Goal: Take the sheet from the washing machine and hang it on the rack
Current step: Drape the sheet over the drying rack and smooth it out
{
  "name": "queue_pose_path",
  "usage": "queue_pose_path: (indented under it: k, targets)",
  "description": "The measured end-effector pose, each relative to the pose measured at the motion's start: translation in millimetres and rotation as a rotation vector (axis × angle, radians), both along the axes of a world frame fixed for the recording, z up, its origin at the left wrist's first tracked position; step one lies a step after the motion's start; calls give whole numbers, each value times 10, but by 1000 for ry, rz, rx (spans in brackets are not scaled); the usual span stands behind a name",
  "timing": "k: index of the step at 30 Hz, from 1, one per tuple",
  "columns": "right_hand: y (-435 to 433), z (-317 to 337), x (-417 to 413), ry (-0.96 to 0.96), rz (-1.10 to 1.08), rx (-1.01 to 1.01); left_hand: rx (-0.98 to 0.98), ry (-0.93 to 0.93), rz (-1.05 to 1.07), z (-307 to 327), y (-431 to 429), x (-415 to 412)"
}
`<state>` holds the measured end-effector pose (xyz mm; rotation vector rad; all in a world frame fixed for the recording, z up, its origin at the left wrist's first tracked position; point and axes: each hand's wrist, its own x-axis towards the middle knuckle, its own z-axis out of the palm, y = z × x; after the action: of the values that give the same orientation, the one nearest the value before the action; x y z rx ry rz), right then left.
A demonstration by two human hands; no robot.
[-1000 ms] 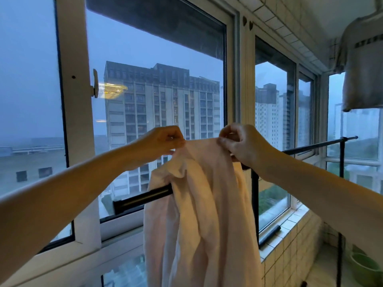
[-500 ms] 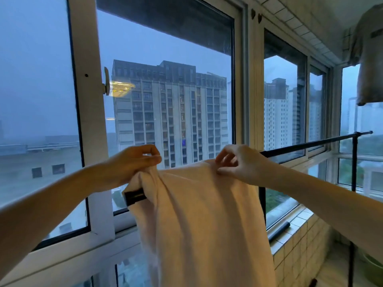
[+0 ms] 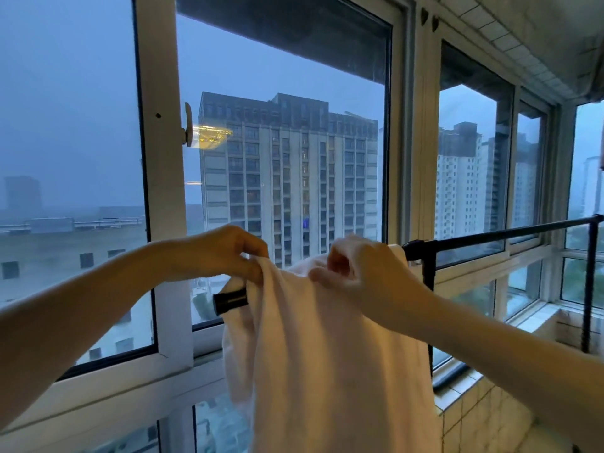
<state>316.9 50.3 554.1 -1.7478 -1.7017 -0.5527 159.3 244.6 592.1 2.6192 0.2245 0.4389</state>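
A pale cream sheet [image 3: 327, 361] hangs over the left part of a black rack bar [image 3: 490, 235], draping down the near side past the bottom of the view. The bar's left end cap [image 3: 230, 301] pokes out beside the cloth. My left hand [image 3: 215, 253] pinches the sheet's top left fold just above that end. My right hand [image 3: 359, 273] grips the top of the sheet a little to the right, fingers curled into the fabric. The bar under the sheet is hidden.
Large windows in a white frame [image 3: 163, 223] stand right behind the rack. A black upright [image 3: 428, 289] and a second post [image 3: 588, 289] carry the bar. A tiled sill [image 3: 474, 403] runs below at right. Hanging cloth shows at the upper right corner [image 3: 595, 60].
Both hands and the sheet's top have shifted along the bar; the hands now sit closer together. The bar's left end cap is now bare beside the cloth.
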Motion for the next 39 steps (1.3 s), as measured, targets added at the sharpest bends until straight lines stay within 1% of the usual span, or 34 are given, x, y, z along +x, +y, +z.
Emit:
queue_pose_path:
  k: [1, 3, 6, 9, 11, 13, 15, 17, 19, 23, 32, 37, 39]
  targets:
    - [-2, -21, -106, -25, 17, -12, 32, -21, 14, 15, -21, 29]
    - [-3, -60, -267, -85, -33, -20, 56, -68, 28, 42, -63, 92]
    - [43, -107, -378, -61, -168, -79, 32, -149, 15, 81, -144, 205]
    - [112, -139, -346, -29, -198, -100, 11, -209, -7, 101, -192, 332]
    - [133, -153, -261, 73, -144, -93, -34, -237, -15, 98, -187, 396]
    - [107, -149, -164, 285, -42, -87, -86, -251, -21, 89, -156, 442]
    - [43, -115, -71, 472, 23, -31, -128, -261, -9, 74, -121, 505]
    - [-11, -41, 33, 592, 7, 30, -166, -261, 11, 88, -111, 607]
    - [-15, 65, 169, 653, -33, 27, -198, -251, 29, 142, -136, 736]
    - [17, 262, 546, 591, -113, 132, -187, -215, 57, 292, -187, 1078]
    - [-131, 312, 1429, 501, -218, 233, 69, -117, 18, 467, -476, 1882]
    - [-205, 313, 1837, 411, -297, 286, 173, -140, 12, 492, -604, 2280]
    - [-285, 299, 1977, 402, -288, 316, 163, -146, -12, 495, -629, 2446]
